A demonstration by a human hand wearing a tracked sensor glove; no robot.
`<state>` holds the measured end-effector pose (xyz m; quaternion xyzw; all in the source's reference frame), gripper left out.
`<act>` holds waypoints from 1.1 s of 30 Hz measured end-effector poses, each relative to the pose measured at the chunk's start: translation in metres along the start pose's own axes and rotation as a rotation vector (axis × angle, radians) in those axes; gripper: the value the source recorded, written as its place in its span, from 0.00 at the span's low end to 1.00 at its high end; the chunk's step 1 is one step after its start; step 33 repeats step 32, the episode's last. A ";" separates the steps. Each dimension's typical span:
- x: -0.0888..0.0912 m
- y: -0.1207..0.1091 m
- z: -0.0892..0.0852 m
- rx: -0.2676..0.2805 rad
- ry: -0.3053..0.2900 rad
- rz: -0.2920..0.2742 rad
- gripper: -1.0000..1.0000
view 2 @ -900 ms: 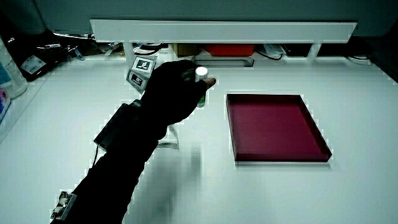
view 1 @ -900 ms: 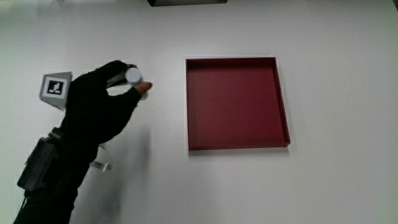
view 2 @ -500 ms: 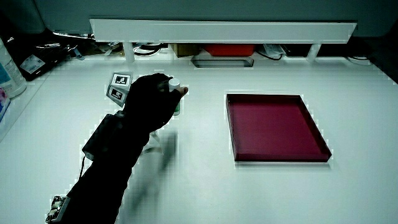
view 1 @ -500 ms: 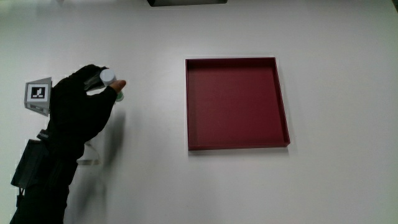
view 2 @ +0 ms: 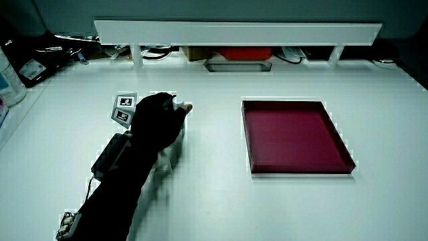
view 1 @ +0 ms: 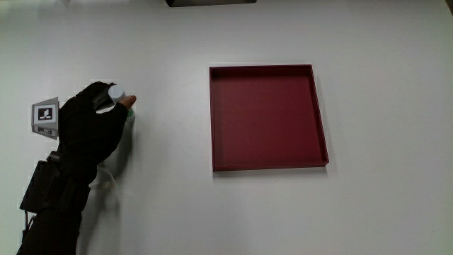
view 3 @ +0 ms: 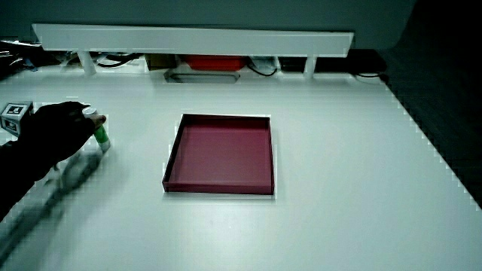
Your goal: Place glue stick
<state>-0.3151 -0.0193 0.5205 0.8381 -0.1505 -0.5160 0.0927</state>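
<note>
The hand point(view 1: 95, 124) is curled around a glue stick point(view 1: 117, 93) with a white cap and a green body. It holds the stick upright, low over the white table, well apart from the dark red square tray point(view 1: 212, 120). In a side view the green body point(view 3: 101, 135) shows below the fingers point(view 3: 59, 128), its base at or just above the table; I cannot tell if it touches. In a side view the hand point(view 2: 157, 120) hides most of the stick. The tray point(view 2: 301, 172) point(view 3: 218, 190) holds nothing.
A patterned cube point(view 1: 44, 115) sits on the back of the hand. A low white partition point(view 2: 234, 31) runs along the table's edge farthest from the person, with clutter under it. Bottles point(view 2: 10, 73) stand at the table's edge.
The hand has carried the glue stick away from the tray and lowered it toward the table. The tray has not moved.
</note>
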 end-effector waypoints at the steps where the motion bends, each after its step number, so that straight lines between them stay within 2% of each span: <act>1: 0.000 0.000 0.001 -0.001 0.018 0.016 0.50; 3: 0.001 0.000 0.001 -0.003 0.025 0.017 0.50; 8: 0.000 0.000 0.000 -0.003 -0.004 0.012 0.50; 17: -0.002 0.000 0.002 -0.003 0.000 0.029 0.33; 20: -0.005 0.001 0.002 -0.003 -0.016 0.021 0.27; 21: -0.004 0.000 0.003 -0.006 -0.009 0.042 0.25; 28: -0.009 -0.004 0.006 -0.020 -0.028 0.046 0.12; 30: -0.005 -0.009 0.007 -0.032 -0.015 0.063 0.08; 31: -0.005 -0.011 0.009 -0.042 -0.013 0.050 0.06; 32: -0.003 -0.015 0.011 -0.032 0.015 0.072 0.04; 33: -0.003 -0.015 0.011 -0.032 0.015 0.072 0.04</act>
